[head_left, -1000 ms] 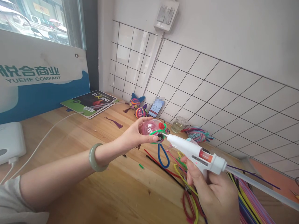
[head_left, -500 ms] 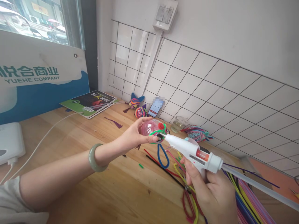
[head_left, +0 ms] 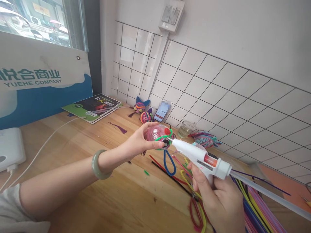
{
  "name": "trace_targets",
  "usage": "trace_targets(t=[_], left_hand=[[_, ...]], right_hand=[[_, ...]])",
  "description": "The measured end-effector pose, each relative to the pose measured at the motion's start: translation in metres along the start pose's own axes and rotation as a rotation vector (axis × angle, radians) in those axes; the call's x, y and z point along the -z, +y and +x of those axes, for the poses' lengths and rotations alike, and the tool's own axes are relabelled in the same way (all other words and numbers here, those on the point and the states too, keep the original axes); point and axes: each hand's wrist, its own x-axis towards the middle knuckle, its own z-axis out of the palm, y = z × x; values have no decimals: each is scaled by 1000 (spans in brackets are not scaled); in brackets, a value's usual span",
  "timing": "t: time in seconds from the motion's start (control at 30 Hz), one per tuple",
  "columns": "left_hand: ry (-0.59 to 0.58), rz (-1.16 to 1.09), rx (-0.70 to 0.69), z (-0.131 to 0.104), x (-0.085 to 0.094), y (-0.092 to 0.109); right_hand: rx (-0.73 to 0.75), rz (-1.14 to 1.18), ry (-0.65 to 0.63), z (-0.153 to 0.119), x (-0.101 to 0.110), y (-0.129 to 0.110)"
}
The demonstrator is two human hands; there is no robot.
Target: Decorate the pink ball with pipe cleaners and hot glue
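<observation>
White tiled wall (head_left: 194, 81) is backing a wooden surface (head_left: 102, 200). Left hand (head_left: 141, 139) is pinching a clear ball (head_left: 155, 130), thumb in front, fingers behind, keeping it above the surface. Ball's trimmed side is facing right, toward the gun: red coil (head_left: 167, 131) up top, black disc (head_left: 166, 142) below, green strip (head_left: 158, 139) curving between. Blue loop (head_left: 165, 163) is showing under the ball, long axis near vertical. Right hand (head_left: 218, 197) is wrapping the handle of a white glue gun (head_left: 200, 158). Gun is pointing left and slightly up, nozzle right at the disc; can't tell if it's touching. Its long axis is sloping down to the right, clear glue stick (head_left: 272, 195) trailing out the back on the same line. Red-handled scissors (head_left: 191, 210) are lying just left of the right hand, a pipe-cleaner bundle (head_left: 259, 204) to its right. Farther back, glass jar (head_left: 186, 129) and striped craft piece (head_left: 205, 139) are sitting near the wall; phone (head_left: 161, 114) is leaning there. Booklet (head_left: 92, 108) is lying far left.
</observation>
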Motion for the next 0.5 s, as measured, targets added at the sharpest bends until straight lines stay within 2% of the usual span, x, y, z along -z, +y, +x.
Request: trace_targets(t=[0.13, 0.3, 0.4, 0.5], left_hand=[[-4, -8, -2, -1, -1, 2], [7, 21, 1, 1, 2, 2], [63, 37, -17, 7, 9, 4], [225, 61, -57, 13, 17, 9]], right_hand=[[-7, 29, -4, 0, 0, 0], [-104, 133, -60, 4, 7, 11], [-146, 331, -273, 11, 14, 26], [-318, 458, -596, 19, 14, 41]])
